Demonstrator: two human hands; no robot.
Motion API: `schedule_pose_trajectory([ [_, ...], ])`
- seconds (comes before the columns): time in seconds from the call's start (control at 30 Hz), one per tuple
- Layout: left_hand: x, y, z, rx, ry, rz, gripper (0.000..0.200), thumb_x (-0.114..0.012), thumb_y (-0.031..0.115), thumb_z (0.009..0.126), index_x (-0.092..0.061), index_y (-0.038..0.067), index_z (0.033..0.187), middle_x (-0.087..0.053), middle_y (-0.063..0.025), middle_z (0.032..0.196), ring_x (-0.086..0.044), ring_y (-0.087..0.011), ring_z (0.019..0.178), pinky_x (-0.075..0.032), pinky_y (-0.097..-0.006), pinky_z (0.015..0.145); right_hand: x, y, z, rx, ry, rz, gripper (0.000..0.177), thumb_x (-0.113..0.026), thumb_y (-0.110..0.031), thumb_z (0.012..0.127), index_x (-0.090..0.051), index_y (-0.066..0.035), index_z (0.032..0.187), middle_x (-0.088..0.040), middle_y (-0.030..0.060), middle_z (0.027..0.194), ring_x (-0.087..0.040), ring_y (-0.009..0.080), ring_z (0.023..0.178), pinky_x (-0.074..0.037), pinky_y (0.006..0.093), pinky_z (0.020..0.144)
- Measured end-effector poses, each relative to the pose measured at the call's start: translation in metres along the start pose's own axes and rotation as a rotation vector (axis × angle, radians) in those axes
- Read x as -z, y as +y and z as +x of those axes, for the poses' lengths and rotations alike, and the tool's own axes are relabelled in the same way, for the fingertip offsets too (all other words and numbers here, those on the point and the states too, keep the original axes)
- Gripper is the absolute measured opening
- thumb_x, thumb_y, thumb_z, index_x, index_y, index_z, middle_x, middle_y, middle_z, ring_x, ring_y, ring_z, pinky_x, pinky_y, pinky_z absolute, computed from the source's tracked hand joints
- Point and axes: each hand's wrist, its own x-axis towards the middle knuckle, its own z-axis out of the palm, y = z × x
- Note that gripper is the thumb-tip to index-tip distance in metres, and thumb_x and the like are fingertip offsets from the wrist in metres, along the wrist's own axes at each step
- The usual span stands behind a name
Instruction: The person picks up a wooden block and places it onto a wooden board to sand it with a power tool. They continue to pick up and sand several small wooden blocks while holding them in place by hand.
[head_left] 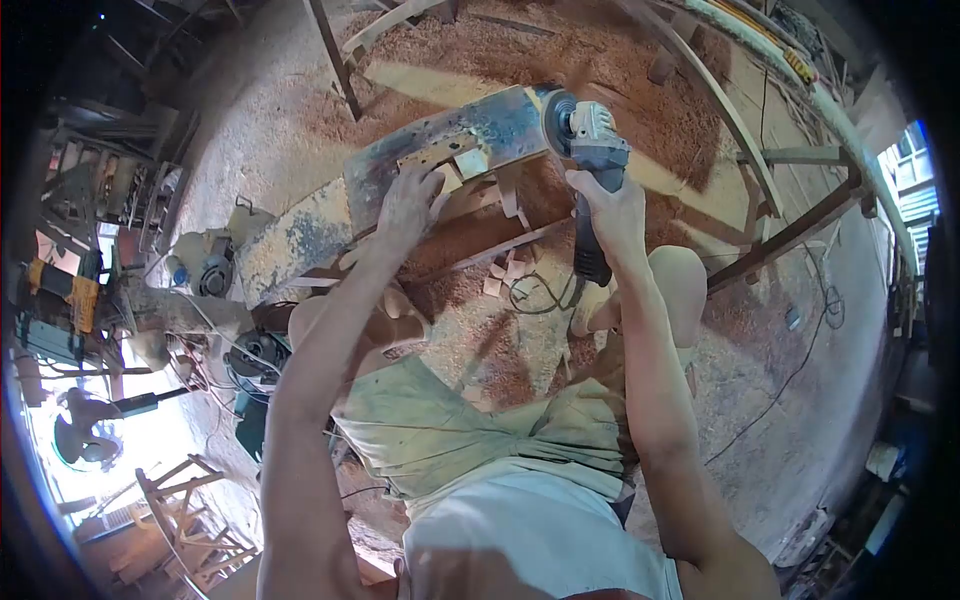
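Note:
My right hand [615, 215] is wrapped around the body of an angle grinder [598, 150]. The grinder's round disc [557, 122] is at the right end of a worn, paint-stained wooden bench [385, 165]. My left hand [408, 205] is at the bench's near edge, its fingers bent over a flat wooden piece [432, 153]; part of its grip is hidden. Close to those fingers lie a small pale block [449, 180] and a lighter square piece [471, 163]. The grinder's cord [540, 300] loops on the floor below.
Small wood offcuts [508, 275] lie on the sawdust-covered floor between my feet. Curved wooden frame parts [725, 100] stand at the right. To the left are a yellow power drill [80, 295], a machine with a motor [212, 275] and tangled cables. A fan [85, 430] stands lower left.

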Motion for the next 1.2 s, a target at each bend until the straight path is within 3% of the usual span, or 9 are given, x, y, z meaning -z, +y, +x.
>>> schedule_pose_trajectory([
  [0.2,-0.034,-0.004,-0.004,-0.033,0.195,0.03,0.034,-0.083,0.012,0.094,-0.078,0.009,0.128,-0.073,-0.0113,0.141,-0.067,-0.0376,0.129,-0.054,-0.0495,0.113,0.013,-0.002,-0.005,-0.007,-0.028,-0.077,0.044,-0.085,-0.038,0.09,-0.076,0.0,0.109,-0.07,0.004,0.084,-0.067,0.0134,0.074,-0.054,0.0318,0.069],
  [0.3,-0.051,-0.007,-0.003,0.053,0.24,-0.026,0.033,-0.083,0.014,0.095,-0.079,0.01,0.128,-0.074,-0.0091,0.143,-0.068,-0.0357,0.13,-0.052,-0.0495,0.115,0.01,0.008,-0.011,0.046,-0.042,-0.162,0.047,-0.083,-0.039,0.09,-0.073,0.004,0.106,-0.073,0.0088,0.083,-0.069,0.0195,0.08,-0.054,0.0382,0.078],
  [0.47,-0.032,-0.014,0.006,0.053,0.084,0.035,0.031,-0.08,0.02,0.098,-0.081,0.012,0.128,-0.073,-0.0079,0.147,-0.068,-0.0332,0.131,-0.049,-0.0492,0.118,-0.01,0.014,-0.019,0.145,-0.089,-0.372,0.054,-0.083,-0.04,0.088,-0.071,0.004,0.116,-0.079,0.0221,0.095,-0.078,0.0375,0.092,-0.058,0.0477,0.087],
  [0.57,-0.03,-0.038,0.02,0.216,-0.102,-0.272,0.036,-0.075,0.026,0.103,-0.078,0.014,0.137,-0.071,-0.0085,0.149,-0.066,-0.0339,0.135,-0.044,-0.0522,0.123,-0.025,0.025,-0.021,0.164,-0.139,-0.588,0.06,-0.081,-0.042,0.088,-0.067,0.004,0.124,-0.079,0.0301,0.103,-0.078,0.0492,0.102,-0.059,0.0556,0.092],
  [0.6,-0.034,-0.046,0.023,0.255,-0.04,-0.271,0.04,-0.073,0.03,0.104,-0.076,0.016,0.141,-0.069,-0.0093,0.153,-0.062,-0.035,0.14,-0.04,-0.0559,0.126,-0.029,0.025,-0.021,0.155,-0.159,-0.677,0.063,-0.08,-0.043,0.089,-0.066,0.005,0.127,-0.079,0.0324,0.106,-0.077,0.0527,0.106,-0.059,0.0582,0.093],
  [0.67,-0.042,-0.057,0.025,0.333,0.078,-0.267,0.047,-0.069,0.038,0.108,-0.072,0.019,0.15,-0.064,-0.0108,0.161,-0.054,-0.0373,0.152,-0.032,-0.0631,0.132,-0.038,0.023,-0.026,0.168,-0.198,-0.738,0.063,-0.079,-0.044,0.089,-0.065,0.004,0.128,-0.079,0.0339,0.106,-0.076,0.0547,0.105,-0.058,0.0603,0.093],
  [0.87,-0.051,-0.076,0.036,0.508,-0.268,-0.246,0.06,-0.067,0.059,0.105,-0.061,0.04,0.162,-0.035,-0.0097,0.184,-0.021,-0.0456,0.171,-0.01,-0.0802,0.133,-0.065,0.03,-0.035,0.259,-0.257,-0.796,0.059,-0.08,-0.044,0.089,-0.065,0.003,0.122,-0.079,0.0329,0.105,-0.075,0.0554,0.102,-0.058,0.0628,0.093],
  [1.07,-0.046,-0.096,0.052,0.523,-0.454,-0.182,0.067,-0.07,0.07,0.099,-0.061,0.045,0.161,-0.022,-0.0078,0.189,-0.015,-0.0472,0.172,-0.008,-0.0808,0.132,-0.091,0.024,-0.031,0.265,-0.337,-0.877,0.059,-0.083,-0.039,0.09,-0.062,0.001,0.127,-0.079,0.0308,0.109,-0.076,0.0534,0.106,-0.058,0.0617,0.093],
  [1.2,-0.048,-0.092,0.05,0.552,-0.42,-0.213,0.067,-0.072,0.069,0.098,-0.064,0.043,0.159,-0.024,-0.009,0.188,-0.014,-0.0457,0.173,-0.007,-0.0792,0.133,-0.096,0.027,-0.028,0.286,-0.323,-0.909,0.06,-0.086,-0.037,0.088,-0.061,0.0,0.129,-0.079,0.0297,0.11,-0.076,0.0526,0.106,-0.058,0.0617,0.093],
])
